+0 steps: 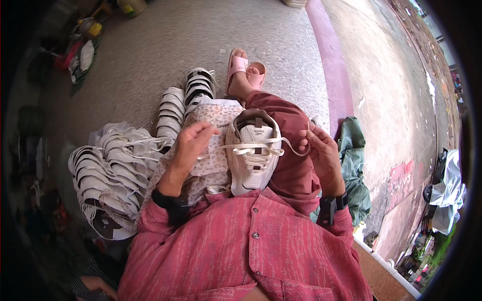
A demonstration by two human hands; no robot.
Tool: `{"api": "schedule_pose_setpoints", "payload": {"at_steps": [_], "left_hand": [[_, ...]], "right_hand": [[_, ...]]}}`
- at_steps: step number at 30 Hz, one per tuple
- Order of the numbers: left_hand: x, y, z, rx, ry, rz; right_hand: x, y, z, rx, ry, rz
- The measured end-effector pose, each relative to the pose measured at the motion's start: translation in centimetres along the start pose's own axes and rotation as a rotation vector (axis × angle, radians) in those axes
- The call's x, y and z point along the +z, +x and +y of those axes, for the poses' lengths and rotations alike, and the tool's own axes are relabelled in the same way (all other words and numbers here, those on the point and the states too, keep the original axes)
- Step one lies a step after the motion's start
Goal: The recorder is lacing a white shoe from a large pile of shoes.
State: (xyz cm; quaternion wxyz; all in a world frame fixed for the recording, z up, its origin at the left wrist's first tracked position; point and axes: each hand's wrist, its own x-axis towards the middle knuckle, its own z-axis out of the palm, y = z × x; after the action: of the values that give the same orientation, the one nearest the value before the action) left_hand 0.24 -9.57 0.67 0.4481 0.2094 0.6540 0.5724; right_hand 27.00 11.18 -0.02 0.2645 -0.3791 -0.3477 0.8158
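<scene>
A cream-and-white sneaker upper (258,165) with a brown collar rests on my lap, its opening away from me. A flat white shoelace (246,149) crosses its tongue through the eyelets. From the upper's right side the lace runs in a loose curve to my right hand (324,153), whose thumb and fingers pinch it with the tip pointing up. My left hand (193,145) hovers left of the upper, apart from it, over a floral cloth (218,118) on my thigh. Its fingers are drawn together; what they hold, if anything, is hidden.
Nested stacks of white shoe uppers (108,170) lie at my left, with two more stacks, one white (170,113) and one black-and-white (200,85), farther out. Dark green cloth (353,165) lies at my right. Pink slippers (238,67) are on my feet.
</scene>
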Motion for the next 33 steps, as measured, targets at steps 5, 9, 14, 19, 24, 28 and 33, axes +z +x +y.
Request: {"api": "schedule_pose_setpoints", "payload": {"at_steps": [5,9,14,19,24,28,33], "left_hand": [[1.8,0.3,-0.7,0.125,0.121,-0.135],[1.2,-0.3,-1.0,0.055,0.316,-0.219],[1.4,-0.5,-0.6,0.048,0.300,-0.230],[1.7,-0.5,-0.8,0.072,0.210,-0.169],[1.6,-0.4,-0.2,0.077,0.265,-0.214],[2.0,-0.4,0.3,0.088,0.273,-0.202],[1.9,-0.3,0.2,0.078,0.277,-0.217]], "right_hand": [[1.3,-0.6,-0.3,-0.101,-0.357,0.057],[2.1,-0.6,0.2,-0.170,-0.530,0.027],[2.2,-1.0,0.5,-0.138,-0.573,-0.038],[2.8,-1.8,-0.6,0.137,-0.457,-0.169],[3.4,-2.0,-0.8,0.232,-0.412,-0.174],[3.3,-1.6,-0.3,0.257,-0.393,-0.202],[3.8,-1.1,-0.1,0.236,-0.413,-0.194]]}}
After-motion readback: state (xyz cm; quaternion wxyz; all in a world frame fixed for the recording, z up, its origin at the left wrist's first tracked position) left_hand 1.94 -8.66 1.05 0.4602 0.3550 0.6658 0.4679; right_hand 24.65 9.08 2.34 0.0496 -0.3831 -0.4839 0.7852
